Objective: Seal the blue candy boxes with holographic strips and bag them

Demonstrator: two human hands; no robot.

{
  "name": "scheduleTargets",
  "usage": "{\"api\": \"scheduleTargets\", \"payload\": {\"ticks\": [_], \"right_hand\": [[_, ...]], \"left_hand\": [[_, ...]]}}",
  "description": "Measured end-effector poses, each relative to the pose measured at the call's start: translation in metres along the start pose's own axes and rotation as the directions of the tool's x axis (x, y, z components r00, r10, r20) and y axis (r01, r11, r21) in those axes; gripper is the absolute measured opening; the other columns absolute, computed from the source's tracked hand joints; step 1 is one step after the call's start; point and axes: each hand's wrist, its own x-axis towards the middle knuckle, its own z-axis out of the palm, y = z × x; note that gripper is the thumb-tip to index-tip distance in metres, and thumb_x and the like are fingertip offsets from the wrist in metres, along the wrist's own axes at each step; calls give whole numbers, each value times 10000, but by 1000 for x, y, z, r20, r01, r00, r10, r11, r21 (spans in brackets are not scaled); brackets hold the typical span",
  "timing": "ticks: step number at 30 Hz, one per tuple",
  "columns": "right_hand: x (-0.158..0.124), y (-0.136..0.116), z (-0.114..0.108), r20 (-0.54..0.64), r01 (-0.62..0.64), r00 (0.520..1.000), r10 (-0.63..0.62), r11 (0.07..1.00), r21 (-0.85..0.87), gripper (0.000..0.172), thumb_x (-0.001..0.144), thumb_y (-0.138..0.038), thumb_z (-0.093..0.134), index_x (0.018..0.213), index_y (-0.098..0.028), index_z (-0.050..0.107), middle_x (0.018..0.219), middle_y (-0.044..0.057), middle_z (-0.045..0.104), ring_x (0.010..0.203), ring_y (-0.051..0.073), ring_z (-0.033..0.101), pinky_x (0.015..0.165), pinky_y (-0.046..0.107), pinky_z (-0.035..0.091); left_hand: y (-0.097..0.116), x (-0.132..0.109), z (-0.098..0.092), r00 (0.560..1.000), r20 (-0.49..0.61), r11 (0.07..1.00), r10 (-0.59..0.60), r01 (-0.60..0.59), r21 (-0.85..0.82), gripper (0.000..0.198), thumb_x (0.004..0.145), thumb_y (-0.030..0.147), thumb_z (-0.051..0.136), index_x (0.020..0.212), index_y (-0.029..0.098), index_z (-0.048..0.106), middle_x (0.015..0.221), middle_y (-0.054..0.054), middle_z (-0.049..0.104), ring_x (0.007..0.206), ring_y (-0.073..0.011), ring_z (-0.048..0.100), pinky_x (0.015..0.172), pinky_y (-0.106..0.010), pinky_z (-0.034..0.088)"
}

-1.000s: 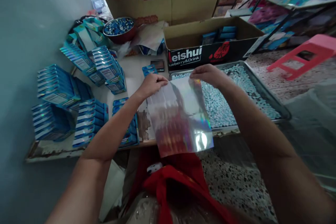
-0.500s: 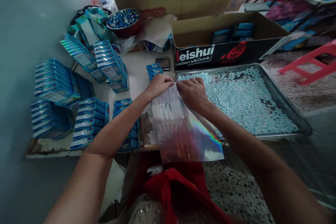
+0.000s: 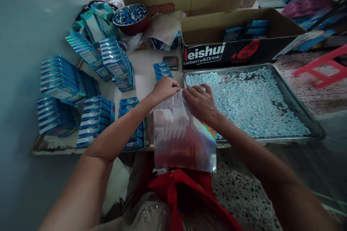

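Observation:
A shiny silver foil sheet with a rainbow sheen lies in front of me, its lower part hanging past the table's front edge. White slotted strips show along its upper part. My left hand is closed in a pinch at the sheet's top edge. Close beside it, my right hand also pinches that edge, fingers bent over the right side. The fingertips hide the exact spot they grip. Just beyond my left hand lie small blue boxes.
On the left stand stacks of blue cartons. A metal tray of pale blue pieces lies at the right, before a black cardboard box. A red bowl of blue-wrapped pieces stands behind. A red plastic stool is far right.
The foil sheet's lower end has swung left and hangs straighter. Both hands keep their pinch at its top edge, nearly in place. The whole view has shifted slightly.

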Motion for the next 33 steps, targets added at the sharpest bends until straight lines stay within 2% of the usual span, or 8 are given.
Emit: {"api": "scheduleTargets", "payload": {"ticks": [3, 11, 15, 19, 22, 25, 29, 33], "right_hand": [[-14, -10, -1, -50, -16, 999, 17, 1000, 27, 335, 1089, -151, 455, 1259, -219, 735, 1343, 95, 769, 1257, 280, 631, 1173, 499, 313], [-21, -17, -18, -64, -148, 985, 158, 980, 136, 296, 1094, -260, 493, 996, -294, 770, 990, 32, 821, 1006, 272, 672, 975, 502, 388], [-25, -35, -61, -1, -117, 993, 120, 975, 189, 332, 1060, -297, 536, 794, -309, 735, 669, 50, 688, 767, 264, 606, 798, 471, 372], [-27, -59, -124, -102, -53, 990, 97, 928, 368, 167, 989, -349, 689, 848, -380, 772, 625, 30, 656, 661, 247, 588, 729, 461, 388], [-10, -68, -143, -114, -151, 963, 242, 843, 516, 86, 956, -413, 760, 881, -398, 798, 624, 13, 651, 573, 215, 553, 649, 431, 409], [25, -79, -124, 29, -269, 926, 377, 603, 751, 103, 837, -400, 863, 813, -317, 806, 582, -12, 619, 513, 167, 500, 534, 355, 341], [73, -103, -77, 297, -363, 899, 322, 168, 916, 187, 763, -371, 879, 723, -236, 757, 553, -35, 570, 492, 106, 429, 488, 293, 301], [100, -133, -46, 387, -411, 891, 239, 55, 910, 235, 758, -361, 882, 685, -212, 715, 526, -51, 501, 486, 85, 376, 477, 274, 275]], "left_hand": [[1, -4, -1, 1000, 9, 1000, -4, 4, -12, 167, 842, 212, 707, 867, 211, 872, 876, -74, 829, 843, -244, 740, 820, -364, 547], [3, -15, -4, 1000, -13, 1000, -22, 22, 4, 199, 846, 201, 680, 876, 214, 876, 899, -78, 833, 876, -256, 753, 834, -369, 558], [12, -5, 16, 1000, -19, 999, 11, -10, 47, 225, 887, 182, 654, 910, 189, 878, 974, -102, 843, 956, -259, 771, 862, -357, 564], [20, 3, 29, 998, -9, 990, 60, -59, 126, 231, 970, 170, 617, 991, 108, 839, 1126, -144, 832, 1104, -237, 759, 921, -334, 535], [10, -18, 6, 975, -183, 985, 129, -106, 133, 238, 1032, 198, 587, 1128, 96, 780, 1310, -117, 778, 1252, -236, 695, 1028, -351, 500], [-17, -73, -34, 882, -469, 990, 46, -102, -94, 183, 1051, 229, 635, 1149, 156, 771, 1255, -106, 791, 1222, -215, 712, 1074, -360, 524], [-58, -155, -58, 874, -327, 680, -359, 5, -733, 512, 1007, 682, 617, 1029, 183, 733, 998, -106, 807, 958, -206, 790, 854, -313, 622], [-72, -197, -47, 895, -151, 321, -420, -9, -947, 714, 905, 864, 582, 1114, 190, 692, 1116, -129, 802, 1081, -270, 796, 880, -358, 644]]}}
